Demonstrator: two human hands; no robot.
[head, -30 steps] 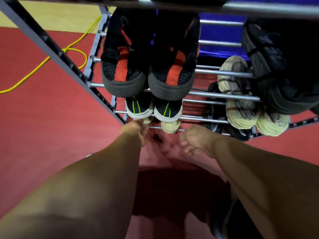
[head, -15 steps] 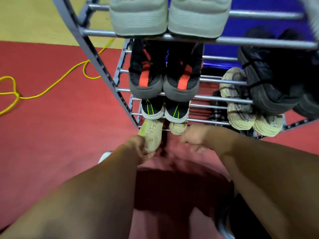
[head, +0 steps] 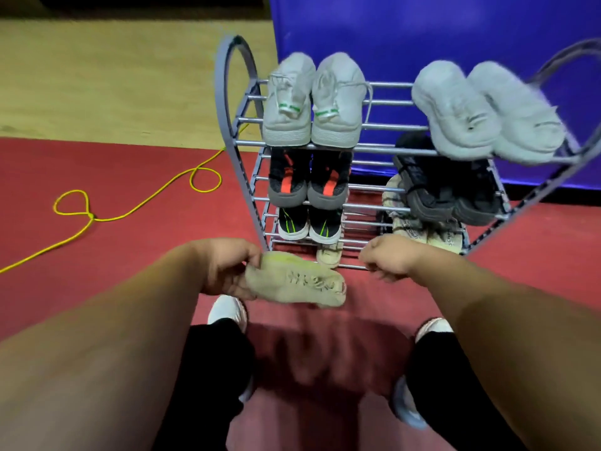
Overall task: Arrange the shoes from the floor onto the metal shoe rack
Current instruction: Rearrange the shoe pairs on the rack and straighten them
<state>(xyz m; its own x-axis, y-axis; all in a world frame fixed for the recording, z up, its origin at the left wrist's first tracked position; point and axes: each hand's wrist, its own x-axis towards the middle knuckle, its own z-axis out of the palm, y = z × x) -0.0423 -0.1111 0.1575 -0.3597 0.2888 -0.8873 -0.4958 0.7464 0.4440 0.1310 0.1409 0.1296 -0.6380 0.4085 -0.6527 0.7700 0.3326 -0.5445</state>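
Four-tier rack [head: 390,127] — shoes [head: 286,102] on each, left hand [head: 227,265] gripping beige shoe [head: 299,283]

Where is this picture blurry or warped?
Head view: motion blur smears the top-right white shoes and slightly softens the beige shoe in the left hand; the wide-angle lens bows the metal shoe rack sides outward.

Matt knit-cloth beige shoe [head: 294,284], smooth grey metal shoe rack [head: 374,148], matt red floor [head: 130,242]

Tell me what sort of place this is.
Probably an indoor sports hall or gym: red matting beside wood flooring, a blue backdrop, and a rack full of trainers.
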